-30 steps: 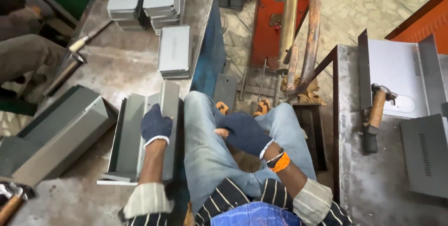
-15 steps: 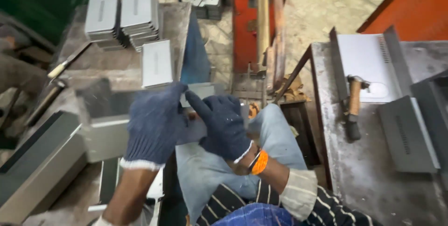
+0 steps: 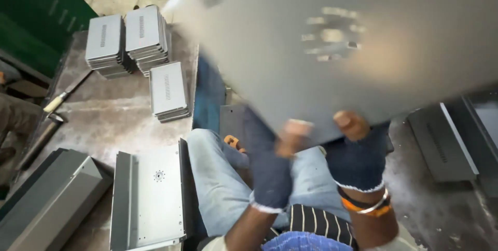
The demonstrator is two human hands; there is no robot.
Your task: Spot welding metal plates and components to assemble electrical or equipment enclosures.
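Note:
A large grey sheet-metal panel (image 3: 342,38) with a cluster of slot holes fills the upper right of the head view, blurred and lifted close to the camera. My left hand (image 3: 272,168), in a dark blue glove with bare fingertips, grips the panel's lower edge. My right hand (image 3: 358,152), also gloved and wearing an orange wristband, holds the same edge a little to the right. Both hands are above my lap in blue jeans.
A grey metal tray part (image 3: 150,199) lies on the workbench at lower left beside a long folded channel (image 3: 46,204). Stacks of slotted grey covers (image 3: 124,38) stand at the back. A hammer (image 3: 62,100) lies left. More grey parts (image 3: 441,142) sit right.
Both hands have raised a grey panel from lap height up toward the camera, so it now hides the right bench and the orange machine. The view tilted with it.

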